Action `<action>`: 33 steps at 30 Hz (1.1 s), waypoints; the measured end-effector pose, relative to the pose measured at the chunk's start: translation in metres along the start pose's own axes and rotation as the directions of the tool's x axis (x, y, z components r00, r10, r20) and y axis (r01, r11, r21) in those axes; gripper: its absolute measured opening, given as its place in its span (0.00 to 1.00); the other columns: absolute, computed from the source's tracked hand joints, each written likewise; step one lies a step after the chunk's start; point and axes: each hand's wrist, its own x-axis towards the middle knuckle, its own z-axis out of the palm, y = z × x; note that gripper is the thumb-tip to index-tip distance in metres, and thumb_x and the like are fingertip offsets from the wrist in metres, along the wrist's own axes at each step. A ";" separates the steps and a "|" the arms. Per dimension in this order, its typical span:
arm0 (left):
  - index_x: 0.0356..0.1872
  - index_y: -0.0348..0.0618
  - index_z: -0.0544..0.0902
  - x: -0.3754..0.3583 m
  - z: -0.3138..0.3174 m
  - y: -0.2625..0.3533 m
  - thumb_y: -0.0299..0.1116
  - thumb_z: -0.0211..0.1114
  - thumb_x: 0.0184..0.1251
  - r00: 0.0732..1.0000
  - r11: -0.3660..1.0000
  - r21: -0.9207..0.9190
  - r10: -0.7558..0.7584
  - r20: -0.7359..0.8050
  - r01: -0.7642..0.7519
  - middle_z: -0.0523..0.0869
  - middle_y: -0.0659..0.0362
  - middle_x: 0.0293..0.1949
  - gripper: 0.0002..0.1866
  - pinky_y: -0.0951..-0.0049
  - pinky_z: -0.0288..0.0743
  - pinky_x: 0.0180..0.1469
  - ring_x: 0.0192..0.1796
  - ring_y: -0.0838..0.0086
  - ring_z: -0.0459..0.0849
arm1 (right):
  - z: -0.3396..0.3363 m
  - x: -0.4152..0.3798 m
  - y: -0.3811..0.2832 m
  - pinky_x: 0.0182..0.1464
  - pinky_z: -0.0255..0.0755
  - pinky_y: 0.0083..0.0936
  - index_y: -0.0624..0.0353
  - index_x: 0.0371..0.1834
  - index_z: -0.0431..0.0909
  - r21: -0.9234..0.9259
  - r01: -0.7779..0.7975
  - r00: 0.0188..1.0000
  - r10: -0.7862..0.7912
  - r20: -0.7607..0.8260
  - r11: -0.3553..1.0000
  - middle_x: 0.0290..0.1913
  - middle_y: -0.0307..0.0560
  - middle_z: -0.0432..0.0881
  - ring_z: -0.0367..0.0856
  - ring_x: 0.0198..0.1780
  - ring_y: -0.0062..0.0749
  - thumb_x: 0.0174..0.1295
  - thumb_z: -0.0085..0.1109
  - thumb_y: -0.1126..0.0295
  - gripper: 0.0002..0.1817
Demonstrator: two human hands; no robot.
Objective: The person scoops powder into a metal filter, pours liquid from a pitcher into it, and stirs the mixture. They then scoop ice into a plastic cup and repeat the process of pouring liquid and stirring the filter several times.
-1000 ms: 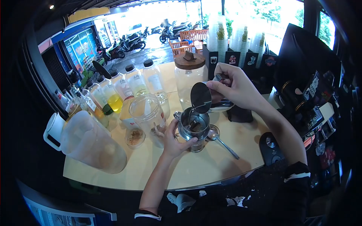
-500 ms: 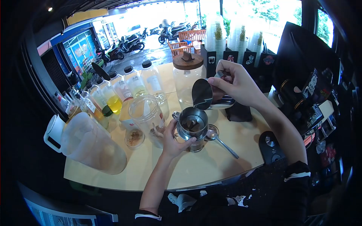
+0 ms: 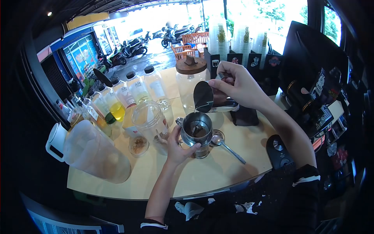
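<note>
My right hand (image 3: 233, 84) is closed round the handle of a steel milk pitcher (image 3: 224, 103). The pitcher is tilted, its spout just above a metal drip filter (image 3: 197, 128), and a thin stream seems to run from the lip. My left hand (image 3: 182, 149) wraps the filter's lower part, thumb in front. Dark contents and a metal piece show inside the filter, which stands on a vessel (image 3: 202, 151) partly hidden by my fingers. To the right lies a metal spoon (image 3: 230, 151). Left of my left hand is an open clear jar (image 3: 150, 121).
A lidded glass jar (image 3: 191, 85) stands behind. A large plastic jug (image 3: 95, 154) lies tilted at left, near a small dish of brown powder (image 3: 139, 145). Capped bottles (image 3: 156, 87) line the back left. Stacked plastic cups (image 3: 241, 37) stand at the back. A black dial device (image 3: 278, 150) sits right.
The whole view has shifted slightly. Both hands keep their holds, and the pitcher stays tilted over the filter with little visible difference.
</note>
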 end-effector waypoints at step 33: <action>0.57 0.37 0.72 0.001 0.000 0.003 0.39 0.80 0.42 1.000 1.000 0.021 -0.001 0.003 0.001 0.81 0.55 0.50 0.39 0.68 0.69 0.61 0.56 0.70 0.79 | 0.011 -0.001 -0.011 0.27 0.58 0.18 0.63 0.27 0.68 0.025 0.012 1.000 -0.013 0.016 1.000 0.21 0.35 0.65 0.61 0.25 0.13 0.59 0.66 0.68 0.15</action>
